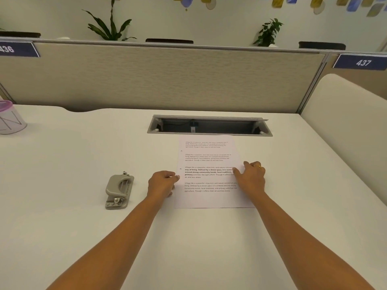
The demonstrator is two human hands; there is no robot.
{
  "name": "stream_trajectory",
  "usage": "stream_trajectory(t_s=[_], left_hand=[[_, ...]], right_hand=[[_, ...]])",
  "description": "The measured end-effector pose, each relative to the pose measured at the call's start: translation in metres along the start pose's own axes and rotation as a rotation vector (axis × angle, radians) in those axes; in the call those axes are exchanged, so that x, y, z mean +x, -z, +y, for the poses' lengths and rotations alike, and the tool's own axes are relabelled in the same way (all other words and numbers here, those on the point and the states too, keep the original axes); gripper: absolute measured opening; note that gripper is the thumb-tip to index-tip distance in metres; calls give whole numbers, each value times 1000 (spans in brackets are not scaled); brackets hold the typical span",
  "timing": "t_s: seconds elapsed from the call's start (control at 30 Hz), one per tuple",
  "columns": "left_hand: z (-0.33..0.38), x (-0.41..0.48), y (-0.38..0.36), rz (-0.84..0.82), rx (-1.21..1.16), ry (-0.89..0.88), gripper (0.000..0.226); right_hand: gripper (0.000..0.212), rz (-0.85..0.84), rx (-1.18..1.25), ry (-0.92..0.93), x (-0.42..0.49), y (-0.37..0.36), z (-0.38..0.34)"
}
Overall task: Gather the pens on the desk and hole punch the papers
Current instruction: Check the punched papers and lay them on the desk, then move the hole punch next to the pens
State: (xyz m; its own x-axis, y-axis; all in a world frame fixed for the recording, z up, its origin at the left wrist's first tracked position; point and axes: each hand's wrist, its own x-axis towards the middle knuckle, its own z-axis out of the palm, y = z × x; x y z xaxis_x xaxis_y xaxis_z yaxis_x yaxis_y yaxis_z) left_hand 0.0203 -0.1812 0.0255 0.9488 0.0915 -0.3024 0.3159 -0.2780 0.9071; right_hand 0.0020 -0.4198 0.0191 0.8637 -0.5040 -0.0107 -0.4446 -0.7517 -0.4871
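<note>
Head view, looking down at a white desk (pixel 62 237) with a fabric partition behind it. A white paper (pixel 209 197) lies flat in the middle of the desk, its far edge just short of an open cable tray (pixel 209 124). The sheet carries four short blocks of small black print, the third partly in bold. Two small punched holes show along its left margin.

The left hand (pixel 162 184) rests at the paper's left edge, fingers curled loosely, fingertips touching the margin; it grips nothing. The right hand (pixel 250 176) lies palm down on the paper's right side, fingers spread a little, pressing the sheet flat; a gold ring sits on one finger. Both forearms reach in bare from the bottom of the view.

A grey metal punch (pixel 119 190) stands on the desk to the left of the left hand, near but apart from the paper. A clear tub with a pink lid (pixel 10 118) sits at the far left edge.
</note>
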Motion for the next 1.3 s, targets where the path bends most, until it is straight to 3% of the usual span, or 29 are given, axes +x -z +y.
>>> stream_trajectory(t_s=[0.33, 0.57, 0.7, 0.87, 1.3], left_hand=[[-6, -18, 73, 259, 105, -222, 7], [-24, -7, 141, 482, 105, -149, 13], [-31, 1, 151, 283, 25, 45, 28], [-32, 5, 152, 81, -285, 142, 10], [-44, 15, 176, -17, -440, 148, 7]], right_hand=[[30, 10, 208, 277, -60, -24, -51], [27, -166, 187, 592, -112, -66, -95], [35, -266, 128, 648, -130, -88, -119], [46, -307, 81, 616, -140, -109, -145], [47, -218, 35, 583, -147, -116, -149]])
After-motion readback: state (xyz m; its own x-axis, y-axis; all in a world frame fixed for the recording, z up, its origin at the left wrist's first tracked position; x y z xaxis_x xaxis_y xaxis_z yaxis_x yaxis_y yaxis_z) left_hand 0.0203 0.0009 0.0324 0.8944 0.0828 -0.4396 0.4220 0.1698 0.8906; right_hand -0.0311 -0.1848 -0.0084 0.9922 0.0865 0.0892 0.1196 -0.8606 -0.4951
